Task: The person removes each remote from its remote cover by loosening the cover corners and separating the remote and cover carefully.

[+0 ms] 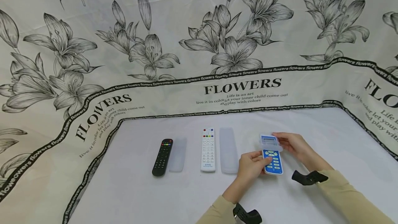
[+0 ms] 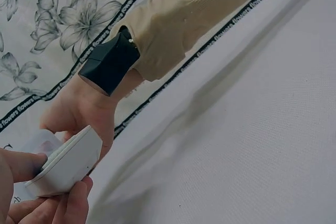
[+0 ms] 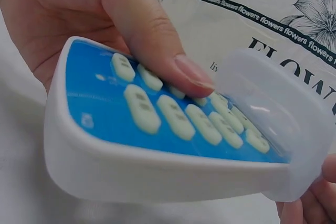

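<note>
A blue-and-white remote control [image 1: 273, 165] is held above the white table. My left hand [image 1: 252, 165] grips it, thumb on the button face and fingers underneath; the right wrist view shows this left thumb [image 3: 194, 74] across the pale buttons. Over the remote's far end sits a translucent sleeve [image 1: 269, 143], covering the display end and leaving most of the buttons bare. My right hand [image 1: 293, 144] holds that sleeve at its right side; its fingertips [image 3: 310, 203] show at the sleeve's edge. In the left wrist view the remote [image 2: 71, 163] is seen from its white end.
To the left lie a white remote [image 1: 208, 151] with a translucent sleeve [image 1: 228, 150] beside it, and a black remote [image 1: 162, 157] with another sleeve [image 1: 178, 155]. A flower-printed cloth [image 1: 174, 96] rises behind the table. Black straps [image 1: 309, 178] are on both wrists.
</note>
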The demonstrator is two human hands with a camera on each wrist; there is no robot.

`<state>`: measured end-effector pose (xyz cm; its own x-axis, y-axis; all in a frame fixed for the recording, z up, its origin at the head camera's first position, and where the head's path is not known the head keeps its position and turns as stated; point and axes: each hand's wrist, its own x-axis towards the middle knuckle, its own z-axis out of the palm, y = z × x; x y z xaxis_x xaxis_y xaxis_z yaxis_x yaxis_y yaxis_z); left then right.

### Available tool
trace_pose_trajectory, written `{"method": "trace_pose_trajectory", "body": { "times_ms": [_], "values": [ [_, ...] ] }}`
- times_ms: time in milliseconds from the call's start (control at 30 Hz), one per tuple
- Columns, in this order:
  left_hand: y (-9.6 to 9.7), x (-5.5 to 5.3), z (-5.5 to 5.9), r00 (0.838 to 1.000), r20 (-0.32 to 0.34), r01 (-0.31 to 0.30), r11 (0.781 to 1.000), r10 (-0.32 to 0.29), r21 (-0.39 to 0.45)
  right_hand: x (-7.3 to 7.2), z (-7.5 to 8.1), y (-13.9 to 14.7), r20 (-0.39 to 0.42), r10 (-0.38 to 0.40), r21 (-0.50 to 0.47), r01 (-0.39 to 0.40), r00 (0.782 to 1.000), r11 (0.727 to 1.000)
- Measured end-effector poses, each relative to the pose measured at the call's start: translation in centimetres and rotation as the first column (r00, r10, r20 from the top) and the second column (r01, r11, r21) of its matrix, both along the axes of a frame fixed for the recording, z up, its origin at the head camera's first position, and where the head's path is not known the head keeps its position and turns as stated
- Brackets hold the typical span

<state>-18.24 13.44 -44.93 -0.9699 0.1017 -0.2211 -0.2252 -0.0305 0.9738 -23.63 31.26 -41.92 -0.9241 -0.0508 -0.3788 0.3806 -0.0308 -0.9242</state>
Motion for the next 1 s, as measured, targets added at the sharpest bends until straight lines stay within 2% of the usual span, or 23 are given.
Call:
{"method": "trace_pose_trajectory", "body": {
  "times_ms": [300,800,900,1000],
  "values": [
    [-0.3,0.2,0.2,1.0,-0.021,0.017,0.999,-0.018,-0.043,-0.5,0.1,-0.4,-0.021,-0.013,0.1,0.015,1.0,0.995],
    [-0.4,0.3,0.4,0.999,-0.04,0.016,0.999,-0.018,-0.045,-1.2,0.2,-0.8,-0.043,0.003,0.185,0.005,0.999,0.983],
    [-0.5,0.2,0.5,0.998,-0.055,0.01,0.999,-0.013,-0.052,-1.3,0.2,-0.6,-0.043,0.067,0.202,-0.057,0.997,0.978],
    [-0.8,-0.1,0.4,0.998,-0.066,-0.001,0.998,-0.003,-0.057,-1.6,0.4,-0.4,-0.039,0.185,0.231,-0.171,0.982,0.958]
  ]
}}
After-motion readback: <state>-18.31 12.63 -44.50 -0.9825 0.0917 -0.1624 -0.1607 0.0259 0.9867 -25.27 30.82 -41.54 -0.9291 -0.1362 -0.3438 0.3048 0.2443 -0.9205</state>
